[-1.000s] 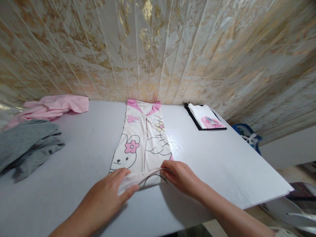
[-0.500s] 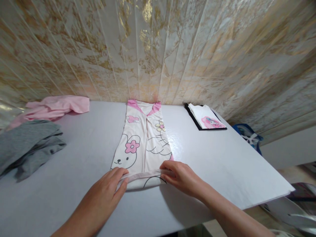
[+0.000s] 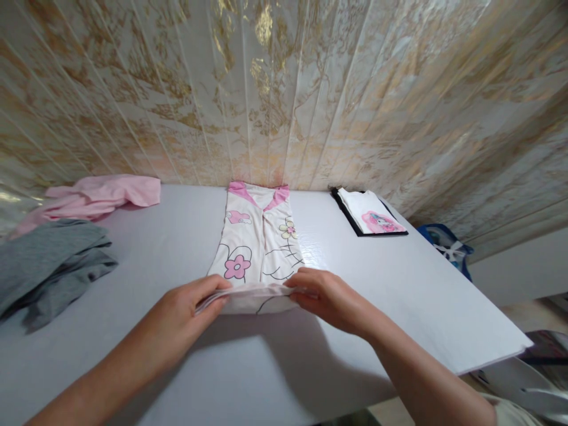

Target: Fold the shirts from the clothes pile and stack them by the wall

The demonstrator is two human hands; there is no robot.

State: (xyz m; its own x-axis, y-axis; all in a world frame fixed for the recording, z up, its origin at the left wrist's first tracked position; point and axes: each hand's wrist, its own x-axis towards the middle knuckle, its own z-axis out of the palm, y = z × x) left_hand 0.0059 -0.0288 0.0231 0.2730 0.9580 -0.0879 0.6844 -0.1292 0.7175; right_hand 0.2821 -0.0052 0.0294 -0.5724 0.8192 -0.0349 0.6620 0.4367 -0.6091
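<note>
A cream garment point(image 3: 252, 236) with pink trim at its far end and printed flowers and a cartoon animal lies lengthwise on the white table. Its near end is turned over into a band that is raised off the tabletop. My left hand point(image 3: 195, 305) pinches the left corner of this band between thumb and fingers. At the right corner, my right hand point(image 3: 322, 296) pinches the band the same way. A shadow falls on the table below the lifted edge.
Pink cloth point(image 3: 104, 195) and grey cloth point(image 3: 53, 260) lie loosely on the left. Folded white clothing with a pink print point(image 3: 370, 210) rests on a dark piece at the back right. A patterned curtain point(image 3: 266, 89) hangs behind the white table point(image 3: 399, 296); a blue bag point(image 3: 446, 245) sits beyond its right edge.
Both hands have lifted the garment's near end and moved it away from me, toward its far end. The cartoon animal's face is now covered by the band.
</note>
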